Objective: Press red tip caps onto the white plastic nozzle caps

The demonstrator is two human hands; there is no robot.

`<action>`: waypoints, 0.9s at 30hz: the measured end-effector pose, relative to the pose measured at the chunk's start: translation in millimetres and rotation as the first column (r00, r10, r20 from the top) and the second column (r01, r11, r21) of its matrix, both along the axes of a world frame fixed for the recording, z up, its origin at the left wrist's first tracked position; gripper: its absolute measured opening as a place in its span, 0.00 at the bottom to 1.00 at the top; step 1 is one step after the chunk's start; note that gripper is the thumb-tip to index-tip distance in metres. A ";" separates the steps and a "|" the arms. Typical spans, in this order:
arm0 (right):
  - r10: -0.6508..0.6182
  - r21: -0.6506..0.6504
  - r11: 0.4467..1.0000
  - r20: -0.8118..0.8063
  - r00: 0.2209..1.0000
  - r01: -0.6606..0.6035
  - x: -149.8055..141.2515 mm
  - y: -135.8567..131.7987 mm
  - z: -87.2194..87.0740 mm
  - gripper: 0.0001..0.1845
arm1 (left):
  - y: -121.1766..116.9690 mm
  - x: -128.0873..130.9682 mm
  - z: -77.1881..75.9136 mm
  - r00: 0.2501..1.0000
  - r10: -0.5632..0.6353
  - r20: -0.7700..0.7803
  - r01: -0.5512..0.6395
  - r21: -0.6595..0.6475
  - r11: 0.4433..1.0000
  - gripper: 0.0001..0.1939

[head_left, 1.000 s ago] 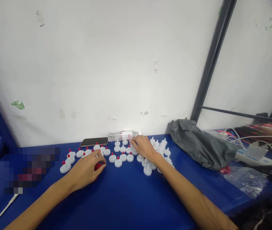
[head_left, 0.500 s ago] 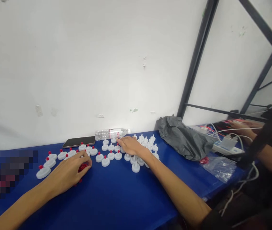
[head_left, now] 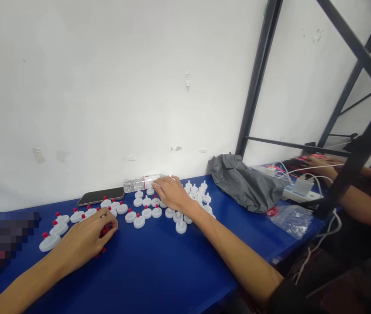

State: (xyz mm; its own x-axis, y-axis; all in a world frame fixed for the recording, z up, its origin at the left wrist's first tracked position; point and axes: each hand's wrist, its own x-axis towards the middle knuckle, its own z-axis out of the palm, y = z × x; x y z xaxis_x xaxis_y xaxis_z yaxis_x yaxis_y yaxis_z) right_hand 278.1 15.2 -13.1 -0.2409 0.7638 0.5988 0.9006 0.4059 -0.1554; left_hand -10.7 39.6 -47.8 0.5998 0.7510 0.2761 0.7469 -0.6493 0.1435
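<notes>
My left hand rests low over the table with fingers curled round small red caps; thumb and fingertips come close together, and a few more red caps lie under the palm. My right hand reaches over a group of white nozzle lids, its fingers stretched to the left above them. Its thumb and whatever lies below the palm are hidden. Beside its fingertips stands a white nozzle lid without a red tip. Several white lids with red tips stand between the hands and around the left one.
Along the wall lie a phone and a clear plastic bottle. To the right are a grey plastic bag, a clear bag, a power strip with cables and a dark metal frame. Another person's arm shows beyond.
The view has shifted a little, so everything sits further left. My right hand's fingers have moved slightly left and forward over the lids; my left hand stays curled over the red caps.
</notes>
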 end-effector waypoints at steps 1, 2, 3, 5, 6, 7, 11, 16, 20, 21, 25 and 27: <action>0.010 0.024 1.000 0.001 1.000 -0.010 -2.6 -2.0 1.6 0.19 | 0.4 -0.2 -0.5 1.000 -0.008 0.007 0.008 -0.001 1.000 0.17; 0.024 0.046 0.999 0.002 1.000 -0.024 -5.8 -4.1 3.1 0.18 | 0.9 -0.5 -1.1 1.000 -0.014 0.016 0.014 -0.003 1.000 0.17; 0.040 0.067 0.997 0.005 0.999 -0.041 -9.3 -6.3 4.4 0.17 | 1.4 -0.7 -1.6 0.999 -0.021 0.025 0.021 -0.007 1.000 0.17; 0.078 0.105 0.991 0.010 0.997 -0.078 -17.5 -11.2 6.5 0.16 | 2.3 -1.1 -2.3 0.999 -0.032 0.041 0.033 -0.013 0.999 0.17; 0.097 0.123 0.988 0.012 0.995 -0.098 -21.9 -13.7 7.2 0.15 | 2.8 -1.2 -2.5 0.998 -0.038 0.050 0.039 -0.012 0.999 0.17; 0.117 0.138 0.983 0.017 0.993 -0.118 -26.4 -16.1 7.5 0.15 | 3.3 -1.2 -2.5 0.997 -0.047 0.059 0.047 -0.009 0.999 0.18; 0.196 0.171 0.964 0.052 0.979 -0.202 -42.5 -24.2 4.9 0.13 | 5.8 -1.2 -2.1 0.993 -0.066 0.100 0.065 0.019 0.998 0.18; 0.326 0.131 0.933 0.086 0.941 -0.335 -55.3 -30.2 -2.3 0.09 | 6.7 -1.2 0.1 0.992 0.015 0.127 -0.019 0.029 0.999 0.16; 0.357 0.068 0.930 0.080 0.931 -0.362 -59.4 -32.6 -4.7 0.10 | 2.1 0.6 9.3 0.982 0.030 0.184 -0.047 0.089 0.995 0.17; 0.355 0.057 0.931 0.086 0.931 -0.360 -59.8 -32.7 -5.1 0.09 | 0.4 1.0 12.1 0.979 0.034 0.203 -0.056 0.105 0.993 0.18; 0.356 0.009 0.933 0.130 0.926 -0.360 -60.2 -31.8 -7.2 0.09 | -4.6 -0.1 19.3 0.965 0.052 0.258 -0.099 0.174 0.980 0.20; 0.362 -0.007 0.931 0.156 0.919 -0.366 -60.2 -31.9 -8.0 0.09 | -5.1 -1.5 19.3 0.963 0.039 0.266 -0.095 0.201 0.975 0.19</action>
State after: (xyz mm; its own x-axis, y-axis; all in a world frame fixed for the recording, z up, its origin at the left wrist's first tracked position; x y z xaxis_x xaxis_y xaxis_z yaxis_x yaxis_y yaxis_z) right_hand 217.9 -16.6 -21.1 -0.5895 0.5930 0.5484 0.7019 0.7121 -0.0155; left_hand -12.3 34.5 -28.5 0.4365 0.6952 0.5711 0.7450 -0.6352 0.2037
